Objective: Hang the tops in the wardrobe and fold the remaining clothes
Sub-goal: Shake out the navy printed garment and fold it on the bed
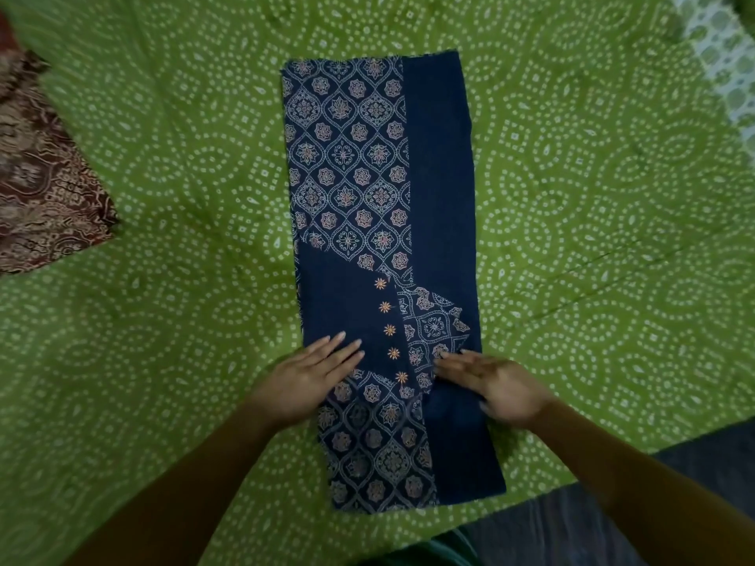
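Green dotted bedspread point(163, 165); folded navy printed garment point(441, 157), long strip.

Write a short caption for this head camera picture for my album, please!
Both hands, left hand and right hand, press flat on a folded navy patterned garment on a green bedsheet.

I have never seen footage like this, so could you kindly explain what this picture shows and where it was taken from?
There is no machine here: a person wears a camera on the head, looking down at their own two bare hands. On a green dotted bedsheet lies a navy printed garment, already folded into a long narrow strip. The left hand and right hand both rest flat on it with straight fingers, pressing or smoothing; neither grips anything. At the left edge lies a maroon patterned cloth, apart from the navy one.
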`<action>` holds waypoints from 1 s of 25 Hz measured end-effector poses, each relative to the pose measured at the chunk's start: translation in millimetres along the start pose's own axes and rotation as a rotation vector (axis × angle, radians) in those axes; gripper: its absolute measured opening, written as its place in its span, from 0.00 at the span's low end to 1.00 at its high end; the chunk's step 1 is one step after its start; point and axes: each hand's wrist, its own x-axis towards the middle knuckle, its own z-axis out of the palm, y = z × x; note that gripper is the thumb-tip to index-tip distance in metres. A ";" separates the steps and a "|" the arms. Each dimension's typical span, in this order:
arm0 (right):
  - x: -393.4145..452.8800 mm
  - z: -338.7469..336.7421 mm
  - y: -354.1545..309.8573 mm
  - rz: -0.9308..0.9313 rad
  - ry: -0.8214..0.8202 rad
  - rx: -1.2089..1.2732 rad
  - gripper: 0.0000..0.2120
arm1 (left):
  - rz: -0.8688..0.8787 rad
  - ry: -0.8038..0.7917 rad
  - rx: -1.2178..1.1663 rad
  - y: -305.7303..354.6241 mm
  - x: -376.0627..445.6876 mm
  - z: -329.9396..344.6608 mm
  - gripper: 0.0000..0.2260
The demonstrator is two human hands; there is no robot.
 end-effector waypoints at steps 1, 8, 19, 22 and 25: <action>5.0 -10.4 -1.0 0.114 0.046 0.231 0.33 | -0.052 0.031 -0.120 -1.1 3.9 -4.4 0.33; 81.6 -88.9 42.4 0.952 0.162 1.076 0.14 | -1.162 -0.009 -1.099 -34.2 80.0 -58.2 0.17; 70.7 -54.6 5.4 0.949 0.558 1.416 0.07 | -0.953 -0.155 -1.137 -43.2 55.2 -48.0 0.37; 46.0 -33.7 -17.2 0.952 0.605 1.473 0.08 | -0.869 0.029 -1.138 -27.6 26.4 -37.8 0.13; 22.7 -12.4 -53.4 1.019 0.506 1.427 0.13 | -0.902 0.101 -1.154 -10.8 -2.5 -22.6 0.11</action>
